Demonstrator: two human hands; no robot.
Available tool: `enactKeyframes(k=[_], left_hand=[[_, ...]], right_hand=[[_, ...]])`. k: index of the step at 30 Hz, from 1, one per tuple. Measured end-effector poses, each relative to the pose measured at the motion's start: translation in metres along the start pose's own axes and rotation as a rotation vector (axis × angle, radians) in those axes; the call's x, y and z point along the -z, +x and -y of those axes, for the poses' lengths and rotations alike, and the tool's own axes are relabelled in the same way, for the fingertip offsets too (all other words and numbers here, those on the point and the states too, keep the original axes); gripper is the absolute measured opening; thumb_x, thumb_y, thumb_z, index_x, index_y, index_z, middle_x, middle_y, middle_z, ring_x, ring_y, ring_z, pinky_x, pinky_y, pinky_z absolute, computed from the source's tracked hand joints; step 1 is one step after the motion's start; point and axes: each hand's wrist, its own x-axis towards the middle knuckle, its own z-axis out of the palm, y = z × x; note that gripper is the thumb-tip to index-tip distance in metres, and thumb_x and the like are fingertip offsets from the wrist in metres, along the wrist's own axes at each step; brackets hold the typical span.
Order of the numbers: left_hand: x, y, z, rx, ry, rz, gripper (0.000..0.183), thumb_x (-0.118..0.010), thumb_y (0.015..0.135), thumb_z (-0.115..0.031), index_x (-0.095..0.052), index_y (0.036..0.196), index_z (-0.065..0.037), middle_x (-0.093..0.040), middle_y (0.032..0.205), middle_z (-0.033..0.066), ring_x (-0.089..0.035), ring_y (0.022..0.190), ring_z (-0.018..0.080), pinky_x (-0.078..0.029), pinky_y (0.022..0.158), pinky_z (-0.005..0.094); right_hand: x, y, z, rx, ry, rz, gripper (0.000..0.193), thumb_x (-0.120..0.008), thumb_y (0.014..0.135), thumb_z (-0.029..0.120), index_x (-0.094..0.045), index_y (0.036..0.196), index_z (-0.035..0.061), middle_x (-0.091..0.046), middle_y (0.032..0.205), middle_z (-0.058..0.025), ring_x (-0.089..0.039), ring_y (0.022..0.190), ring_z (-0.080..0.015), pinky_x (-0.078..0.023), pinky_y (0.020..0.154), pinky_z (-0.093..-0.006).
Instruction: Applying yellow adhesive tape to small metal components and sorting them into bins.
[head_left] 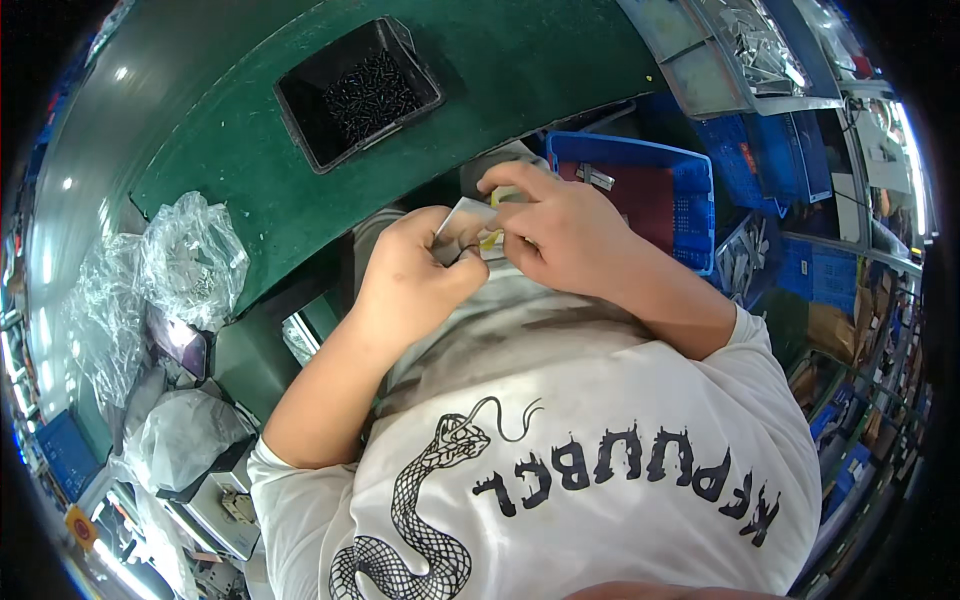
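Right, both hands are up close together in front of the person's belly, over the shirt (620, 440). The left hand (425, 275) has its thumb and curled fingers pinched on a pale flat piece (463, 220), which stands tilted between the two hands, its upper corner pointing away from the body. The right hand (578, 228) is bent just beside it, forefinger arched and the other fingers folded in; I can't tell from here whether they grip the piece or only touch it. Something yellow (494, 240) shows by those right fingertips, too covered to make out.

Just right of the right knuckles sits a blue crate (690, 195) with a small metallic part (596, 178) inside. Ahead of the left fingers and farther left, a black bin (300, 125) of small dark pieces (372, 95) rests on the green table (520, 65). Well left of the left fingers lies a clear plastic bag (195, 250).
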Motion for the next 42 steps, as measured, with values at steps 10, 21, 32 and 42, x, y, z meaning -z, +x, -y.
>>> enactKeyframes(k=[10,21,32,42], left_hand=[[0.007,0.003,-0.006,0.080,0.158,0.025,0.015,-0.064,0.075,-0.008,-0.065,0.087,0.002,-0.061,0.071,0.0078,-0.046,0.059,0.0098,-0.042,0.057,0.0276],[0.006,0.000,0.000,-0.134,0.028,-0.011,0.018,-0.068,0.083,-0.007,-0.062,0.097,0.002,-0.063,0.084,0.0065,-0.053,0.068,0.0100,-0.045,0.061,0.0273],[0.001,-0.002,-0.008,0.011,-0.134,0.047,0.021,-0.046,0.106,-0.017,-0.052,0.118,-0.001,-0.060,0.083,0.0046,-0.055,0.074,0.0103,-0.047,0.069,0.0254],[-0.003,-0.004,-0.008,-0.063,-0.079,0.045,0.018,-0.049,0.105,-0.015,-0.054,0.115,-0.001,-0.061,0.083,0.0048,-0.056,0.074,0.0124,-0.047,0.070,0.0265]], right_hand=[[-0.008,-0.001,-0.012,0.115,-0.062,0.011,0.010,-0.073,0.080,0.020,-0.068,0.082,0.0122,-0.061,0.074,-0.0006,-0.062,0.063,-0.0233,-0.047,0.052,-0.0363],[-0.004,-0.001,-0.017,0.241,-0.056,-0.134,0.014,-0.074,0.080,0.014,-0.071,0.093,0.0120,-0.054,0.065,-0.0029,-0.056,0.055,-0.0229,-0.042,0.048,-0.0362],[0.006,0.004,-0.011,0.067,0.284,-0.210,0.007,-0.075,0.083,0.008,-0.071,0.086,0.0029,-0.059,0.064,-0.0068,-0.054,0.054,-0.0228,-0.040,0.050,-0.0314],[0.007,0.005,-0.005,-0.097,0.465,-0.205,0.009,-0.073,0.089,0.010,-0.072,0.090,0.0013,-0.064,0.070,-0.0063,-0.057,0.060,-0.0140,-0.042,0.054,-0.0269]])
